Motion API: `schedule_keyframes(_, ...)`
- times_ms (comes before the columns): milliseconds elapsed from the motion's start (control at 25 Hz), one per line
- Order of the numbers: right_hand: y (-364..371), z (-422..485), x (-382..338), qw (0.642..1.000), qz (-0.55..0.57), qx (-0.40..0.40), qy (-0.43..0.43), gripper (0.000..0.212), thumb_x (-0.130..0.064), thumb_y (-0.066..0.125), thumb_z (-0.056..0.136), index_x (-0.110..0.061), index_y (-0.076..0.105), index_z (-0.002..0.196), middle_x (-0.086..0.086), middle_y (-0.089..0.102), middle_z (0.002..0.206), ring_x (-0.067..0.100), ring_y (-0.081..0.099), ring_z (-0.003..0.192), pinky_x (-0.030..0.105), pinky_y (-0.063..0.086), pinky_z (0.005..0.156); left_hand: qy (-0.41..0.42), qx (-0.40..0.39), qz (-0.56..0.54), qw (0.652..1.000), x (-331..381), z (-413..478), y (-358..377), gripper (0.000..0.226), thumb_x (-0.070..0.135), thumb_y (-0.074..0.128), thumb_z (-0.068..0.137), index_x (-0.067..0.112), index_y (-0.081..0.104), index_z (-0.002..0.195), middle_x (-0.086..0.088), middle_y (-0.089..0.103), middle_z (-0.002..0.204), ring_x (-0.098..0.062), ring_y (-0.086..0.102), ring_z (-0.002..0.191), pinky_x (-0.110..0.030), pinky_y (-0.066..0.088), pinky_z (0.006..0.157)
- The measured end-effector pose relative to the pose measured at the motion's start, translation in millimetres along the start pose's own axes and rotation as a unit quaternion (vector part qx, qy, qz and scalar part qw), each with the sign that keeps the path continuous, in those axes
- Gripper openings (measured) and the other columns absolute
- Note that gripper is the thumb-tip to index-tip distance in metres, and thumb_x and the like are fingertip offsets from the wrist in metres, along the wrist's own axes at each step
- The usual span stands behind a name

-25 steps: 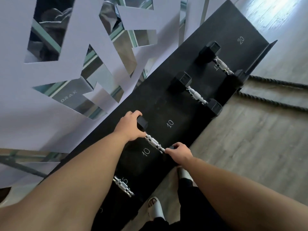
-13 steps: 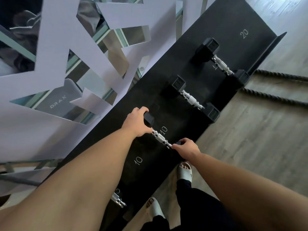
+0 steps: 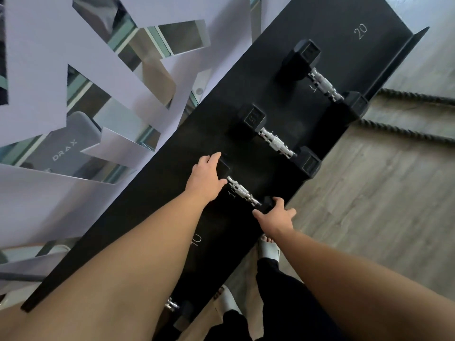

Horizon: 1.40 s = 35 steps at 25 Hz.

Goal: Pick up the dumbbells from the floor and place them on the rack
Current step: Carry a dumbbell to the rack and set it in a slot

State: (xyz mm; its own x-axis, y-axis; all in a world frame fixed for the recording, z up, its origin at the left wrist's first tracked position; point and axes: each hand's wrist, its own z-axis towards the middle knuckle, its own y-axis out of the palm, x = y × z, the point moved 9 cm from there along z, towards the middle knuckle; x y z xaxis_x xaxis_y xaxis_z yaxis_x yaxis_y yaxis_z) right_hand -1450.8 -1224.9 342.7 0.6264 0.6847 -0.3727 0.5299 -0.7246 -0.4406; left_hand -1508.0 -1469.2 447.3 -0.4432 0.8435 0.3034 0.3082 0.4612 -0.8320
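A black dumbbell with a chrome handle (image 3: 242,191) lies across the black rack shelf (image 3: 327,33) beside a white "10" mark. My left hand (image 3: 205,179) covers its far head, fingers wrapped over it. My right hand (image 3: 277,216) holds its near head at the shelf's front edge. Two more black dumbbells rest on the shelf further right: a middle one (image 3: 277,142) and a far one (image 3: 323,83). The chrome handle of another dumbbell (image 3: 172,305) peeks out under my left forearm.
A white wall panel with mirror cut-outs (image 3: 81,99) stands behind the rack. Thick battle ropes (image 3: 408,130) lie on the wooden floor to the right. My feet in white slides (image 3: 269,248) stand close to the rack's front edge.
Both hands slid the dumbbell along the shelf to the right, closer to the middle dumbbell. My view shifted so the lower "10" mark now shows by my left forearm.
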Motion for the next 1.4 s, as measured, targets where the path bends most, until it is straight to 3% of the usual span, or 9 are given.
schedule_keyframes(240,0,3,5,1.000,-0.003,-0.001,-0.015,0.085,-0.048,0.075,0.091,-0.025,0.029,0.160,0.018,0.020,0.155,0.039,0.068,0.105,0.044,0.057,0.098,0.002,-0.016,0.043,0.999,-1,-1,9,0.085,0.028,0.070,0.098,0.025,0.017,0.164,-0.015,0.034,0.161,-0.034,0.045,0.138,-0.044,0.045,0.107)
schedule_keyframes(480,-2,3,3,1.000,-0.011,0.008,-0.017,0.083,-0.048,0.077,0.089,-0.025,0.034,0.157,0.018,0.024,0.153,0.032,0.067,0.087,0.040,0.059,0.089,0.008,-0.004,0.055,0.998,-5,-1,9,0.082,0.028,0.071,0.097,0.025,0.021,0.162,-0.017,0.040,0.153,-0.034,0.051,0.129,-0.042,0.049,0.101)
schedule_keyframes(760,7,0,11,1.000,-0.003,0.015,-0.020,0.085,-0.050,0.079,0.086,-0.026,0.035,0.155,0.015,0.025,0.152,0.030,0.067,0.089,0.040,0.060,0.088,-0.005,-0.024,0.089,0.996,-14,0,15,0.085,0.031,0.073,0.095,0.025,0.018,0.160,-0.018,0.038,0.152,-0.036,0.051,0.127,-0.043,0.051,0.099)
schedule_keyframes(1000,8,3,9,1.000,-0.002,-0.009,-0.024,0.086,-0.046,0.082,0.085,-0.025,0.035,0.154,0.015,0.026,0.148,0.035,0.071,0.089,0.048,0.063,0.088,-0.009,-0.053,0.122,0.991,-16,6,23,0.088,0.033,0.069,0.097,0.023,0.009,0.161,-0.019,0.031,0.157,-0.037,0.046,0.132,-0.045,0.050,0.100)
schedule_keyframes(1200,6,4,5,0.999,-0.016,-0.021,-0.028,0.088,-0.047,0.082,0.085,-0.025,0.034,0.156,0.016,0.025,0.150,0.038,0.069,0.102,0.046,0.059,0.095,-0.012,-0.045,0.115,0.992,-19,8,22,0.090,0.034,0.071,0.095,0.025,0.011,0.161,-0.018,0.031,0.160,-0.038,0.047,0.135,-0.046,0.049,0.101)
schedule_keyframes(1400,-8,1,4,0.994,-0.090,-0.030,-0.051,0.095,-0.061,0.075,0.085,-0.026,0.031,0.161,0.018,0.032,0.156,0.043,0.053,0.133,0.048,0.048,0.111,0.013,-0.066,0.112,0.991,-33,-13,15,0.103,0.044,0.071,0.093,0.036,-0.004,0.164,-0.011,0.026,0.167,-0.033,0.049,0.138,-0.047,0.051,0.100)
